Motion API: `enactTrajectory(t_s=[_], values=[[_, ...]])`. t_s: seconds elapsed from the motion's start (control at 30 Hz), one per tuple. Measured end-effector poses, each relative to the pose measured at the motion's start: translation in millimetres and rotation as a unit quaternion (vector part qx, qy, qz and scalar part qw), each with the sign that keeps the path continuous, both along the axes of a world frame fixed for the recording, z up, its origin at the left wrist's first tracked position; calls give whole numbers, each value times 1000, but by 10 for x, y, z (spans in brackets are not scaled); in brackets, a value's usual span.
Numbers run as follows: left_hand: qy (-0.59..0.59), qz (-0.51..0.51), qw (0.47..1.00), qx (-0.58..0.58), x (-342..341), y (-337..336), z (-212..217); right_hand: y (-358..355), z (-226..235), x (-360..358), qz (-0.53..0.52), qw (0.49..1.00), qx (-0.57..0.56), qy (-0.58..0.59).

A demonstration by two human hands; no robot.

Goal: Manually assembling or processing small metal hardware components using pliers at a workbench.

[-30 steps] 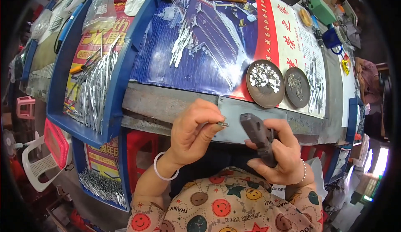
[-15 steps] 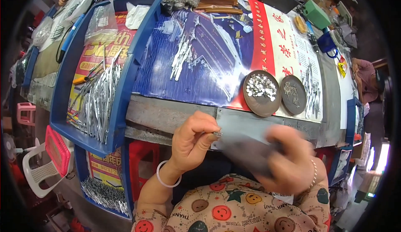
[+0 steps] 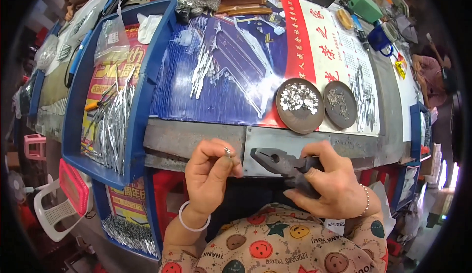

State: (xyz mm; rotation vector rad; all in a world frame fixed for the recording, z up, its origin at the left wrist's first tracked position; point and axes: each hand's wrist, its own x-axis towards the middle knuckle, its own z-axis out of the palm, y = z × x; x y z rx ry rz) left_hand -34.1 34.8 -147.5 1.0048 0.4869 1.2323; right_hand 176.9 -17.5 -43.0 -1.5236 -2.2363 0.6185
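While left hand (image 3: 209,174) pinches small metal piece (image 3: 227,151), right hand (image 3: 330,184) fingers clamp pliers (image 3: 285,164)

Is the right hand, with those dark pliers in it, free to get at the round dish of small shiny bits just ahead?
Probably yes. The round dark dish of small silvery pieces lies just past the right hand on the table's grey metal edge, nothing between. But its fingers grip the dark pliers.

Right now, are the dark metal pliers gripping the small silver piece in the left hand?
No, the dark metal pliers point toward the small silver piece but stay apart from it.
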Motion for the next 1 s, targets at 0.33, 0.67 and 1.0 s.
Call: enactTrajectory(t_s=[0.33,0.67,1.0], values=[[-122,-99,932,-328,-136,-546,12,-626,-436,48,23,993,-115,21],[-27,-100,930,-354,-109,-880,50,-835,-522,102,91,989,-119,8],[59,-80,934,-342,-4,-884,99,-824,-516,188,94,990,-102,-17]])
